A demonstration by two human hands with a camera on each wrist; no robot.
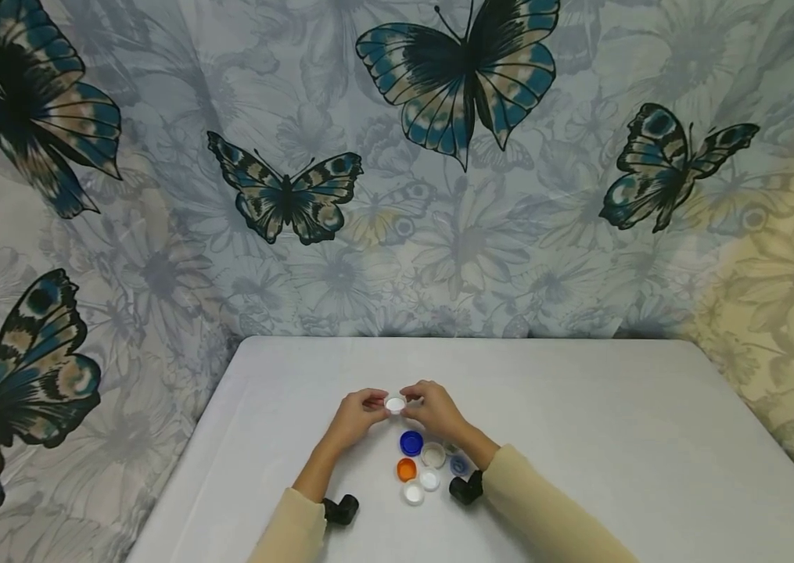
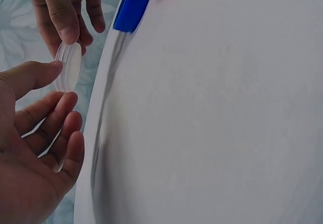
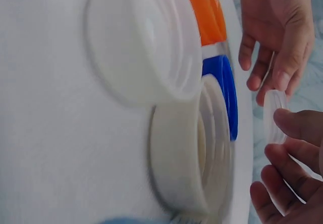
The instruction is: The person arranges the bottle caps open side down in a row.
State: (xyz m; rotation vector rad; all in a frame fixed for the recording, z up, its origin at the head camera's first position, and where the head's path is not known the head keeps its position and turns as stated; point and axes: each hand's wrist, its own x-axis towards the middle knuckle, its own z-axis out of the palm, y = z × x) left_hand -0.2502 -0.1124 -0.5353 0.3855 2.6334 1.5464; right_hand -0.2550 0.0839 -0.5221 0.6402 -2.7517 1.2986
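Gripping a ribbed white cap (image 1: 395, 404) from both sides, the left hand (image 1: 357, 414) and the right hand (image 1: 436, 408) meet above the far half of the white worktop (image 1: 580, 438). Each of the hands pinches the rim between thumb and fingers, the left on the cap's left edge and the right on its right edge, while the remaining fingers bend loosely. Whether the cap bears any brand or lettering is too small to tell. It is a flat disc: one round face is turned toward the head camera, showing as an oval whose longer axis runs left to right between the hands. Both wrist views catch it almost edge-on, as a narrow upright shape, with fine ribs around its wall in the left one. Which face is the open one I cannot tell. On the worktop, nearer the person, lies a loose cluster: a blue cap (image 1: 411, 443) closest to the held one, a cream cap (image 1: 432, 455) just beside it, an orange cap (image 1: 407, 470), two plain white caps (image 1: 413, 493) and a bluish cap (image 1: 459, 466) near the right forearm. Large butterflies (image 1: 287, 195) decorate the floral backdrop (image 1: 467, 258) behind.
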